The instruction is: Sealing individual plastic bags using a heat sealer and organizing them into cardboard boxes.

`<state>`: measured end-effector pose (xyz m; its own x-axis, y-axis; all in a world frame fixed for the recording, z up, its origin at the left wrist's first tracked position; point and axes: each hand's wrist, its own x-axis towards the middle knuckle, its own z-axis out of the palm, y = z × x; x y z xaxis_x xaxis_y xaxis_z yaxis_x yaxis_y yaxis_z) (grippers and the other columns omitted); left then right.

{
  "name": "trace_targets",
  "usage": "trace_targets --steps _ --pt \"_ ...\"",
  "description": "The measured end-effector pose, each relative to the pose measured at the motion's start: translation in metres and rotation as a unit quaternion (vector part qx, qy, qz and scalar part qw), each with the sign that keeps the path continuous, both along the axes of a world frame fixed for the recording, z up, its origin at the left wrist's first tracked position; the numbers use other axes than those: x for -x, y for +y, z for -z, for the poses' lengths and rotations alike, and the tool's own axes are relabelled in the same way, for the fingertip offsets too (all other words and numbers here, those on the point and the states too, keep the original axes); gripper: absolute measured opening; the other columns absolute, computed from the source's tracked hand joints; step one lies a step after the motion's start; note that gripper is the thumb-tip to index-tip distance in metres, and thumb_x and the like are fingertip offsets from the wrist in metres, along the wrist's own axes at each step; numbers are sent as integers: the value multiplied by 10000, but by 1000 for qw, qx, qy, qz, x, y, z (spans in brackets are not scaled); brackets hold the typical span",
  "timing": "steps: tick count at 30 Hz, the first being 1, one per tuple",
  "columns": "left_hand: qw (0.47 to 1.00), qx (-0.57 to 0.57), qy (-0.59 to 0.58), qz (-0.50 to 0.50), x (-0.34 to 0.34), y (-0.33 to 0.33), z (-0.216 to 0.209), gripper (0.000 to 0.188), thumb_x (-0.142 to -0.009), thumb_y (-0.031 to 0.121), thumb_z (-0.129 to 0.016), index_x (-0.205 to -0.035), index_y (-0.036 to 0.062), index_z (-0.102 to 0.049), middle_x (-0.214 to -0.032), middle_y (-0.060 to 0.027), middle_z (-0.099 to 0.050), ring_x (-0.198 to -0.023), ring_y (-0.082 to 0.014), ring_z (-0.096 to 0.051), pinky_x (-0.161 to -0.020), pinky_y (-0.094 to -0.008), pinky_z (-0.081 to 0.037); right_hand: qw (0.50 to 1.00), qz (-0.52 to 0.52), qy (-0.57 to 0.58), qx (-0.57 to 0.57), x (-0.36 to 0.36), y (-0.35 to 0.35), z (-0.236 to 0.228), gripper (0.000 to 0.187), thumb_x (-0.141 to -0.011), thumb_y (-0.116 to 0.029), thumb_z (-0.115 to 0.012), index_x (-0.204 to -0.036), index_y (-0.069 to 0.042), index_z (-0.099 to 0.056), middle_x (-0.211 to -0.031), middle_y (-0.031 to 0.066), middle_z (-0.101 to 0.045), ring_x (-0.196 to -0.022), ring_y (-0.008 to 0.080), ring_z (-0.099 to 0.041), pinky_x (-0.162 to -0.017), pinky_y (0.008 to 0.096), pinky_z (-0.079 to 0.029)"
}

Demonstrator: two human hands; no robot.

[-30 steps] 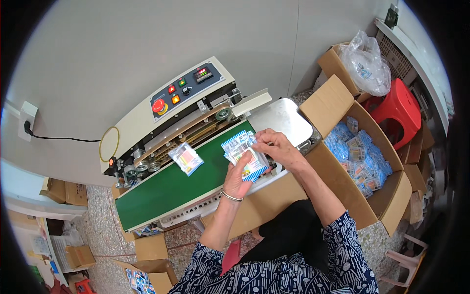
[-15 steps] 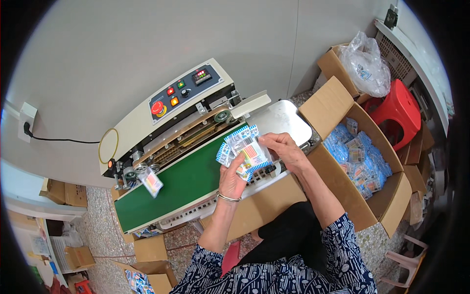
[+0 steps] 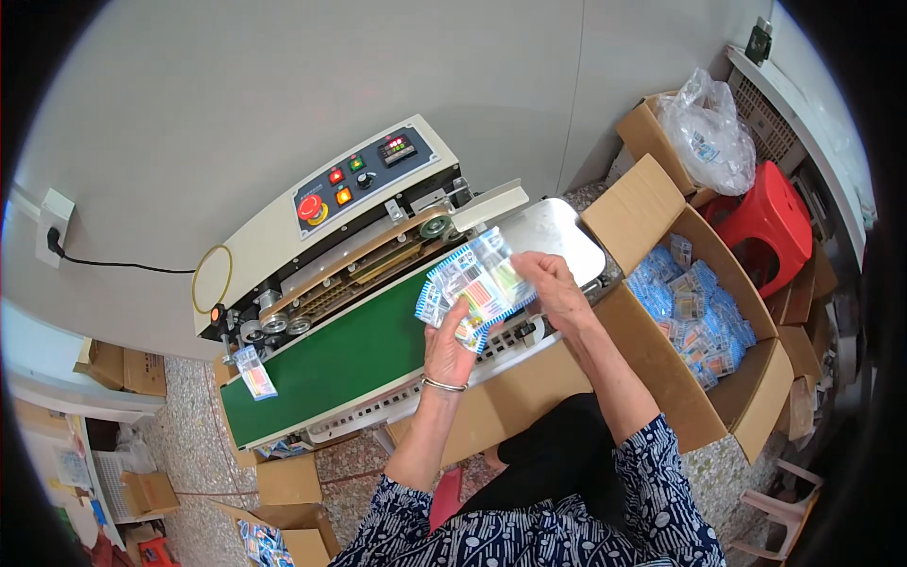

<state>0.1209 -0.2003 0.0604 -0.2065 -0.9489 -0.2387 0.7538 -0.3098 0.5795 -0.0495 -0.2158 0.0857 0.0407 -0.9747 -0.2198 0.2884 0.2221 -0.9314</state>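
Observation:
My left hand [image 3: 448,351] grips a fanned stack of small flat clear plastic packets [image 3: 475,285] with blue-striped edges, its thumb on top. At the stack's right side, my right hand [image 3: 556,286] pinches the edge of one packet [image 3: 505,267], which overlaps the rest; its fingertips are partly hidden. Both hands are above the front edge of a band sealing machine [image 3: 326,222] with a green conveyor belt [image 3: 354,333]. On the belt's left end, a single packet [image 3: 255,372] lies away from my hands.
An open cardboard box [image 3: 652,364] of blue packets stands at right, near a red plastic stool [image 3: 777,227]. A metal plate [image 3: 557,236] extends from the machine's right end. Lower left, another box [image 3: 307,520] holds packets. A black cord [image 3: 132,272] runs along the wall.
The loose packet has travelled left along the belt and out from the rollers. My right hand has slid one packet up and right against the stack. My left hand keeps its hold.

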Motion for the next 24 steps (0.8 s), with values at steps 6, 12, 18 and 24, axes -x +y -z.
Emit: trace_targets --steps 6,12,18,24 --pt "1000 7 -4 15 2 -3 -3 404 -852 79 -575 -1232 48 -441 -1162 -118 -553 -1028 -275 -572 -774 -476 -528 999 -14 30 -23 -1 5 -5 221 -848 -280 -605 -901 -71 -653 -678 -47 -581 -537 2 -444 -465 167 -335" --pt "1000 -14 -10 -12 -11 7 -10 394 -857 82 -567 -1230 53 -443 -1165 -121 -552 -1025 -283 -574 -765 -474 -533 999 28 -25 9 5 -19 15 162 -835 -157 -605 -926 -25 -631 -786 12 -649 -591 34 -528 -535 173 -405" --pt "999 -37 -9 -24 -30 26 -4 397 -861 81 -553 -1241 60 -439 -1179 -127 -548 -1045 -292 -567 -774 -470 -534 999 36 -25 -15 1 -41 18 154 -827 -135 -611 -920 -13 -625 -788 30 -653 -613 50 -560 -538 185 -417" --pt "998 -55 3 -4 -30 32 -2 405 -862 71 -546 -1251 85 -434 -1182 -110 -545 -1046 -285 -564 -790 -473 -519 996 -10 84 -33 -9 -54 12 154 -815 -153 -618 -910 -35 -644 -766 17 -643 -597 61 -545 -515 194 -413"
